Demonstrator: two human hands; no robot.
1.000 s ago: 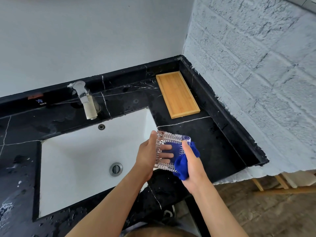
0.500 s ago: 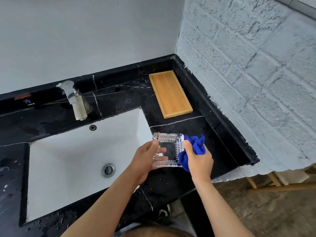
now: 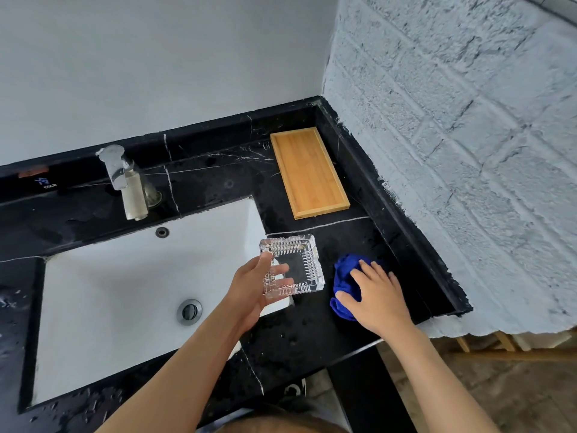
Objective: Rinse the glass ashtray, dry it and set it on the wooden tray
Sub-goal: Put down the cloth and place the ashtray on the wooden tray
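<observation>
My left hand (image 3: 253, 289) grips the square ribbed glass ashtray (image 3: 296, 264) by its left side, holding it in the air over the right rim of the white sink (image 3: 125, 295). My right hand (image 3: 377, 295) lies flat on a crumpled blue cloth (image 3: 343, 276), which rests on the black marble counter (image 3: 312, 332) just right of the ashtray. The cloth and the ashtray are apart. The wooden tray (image 3: 309, 173) lies bare in the far right corner of the counter, beyond both hands.
A chrome faucet (image 3: 125, 179) stands behind the sink, with no water running. A raised black ledge and a rough white brick wall (image 3: 452, 151) border the counter on the right. Water drops dot the counter's front left.
My right hand has drawn the blue cloth off the ashtray and lowered it onto the counter to the right. My left hand keeps the ashtray, now raised slightly and turned open side up.
</observation>
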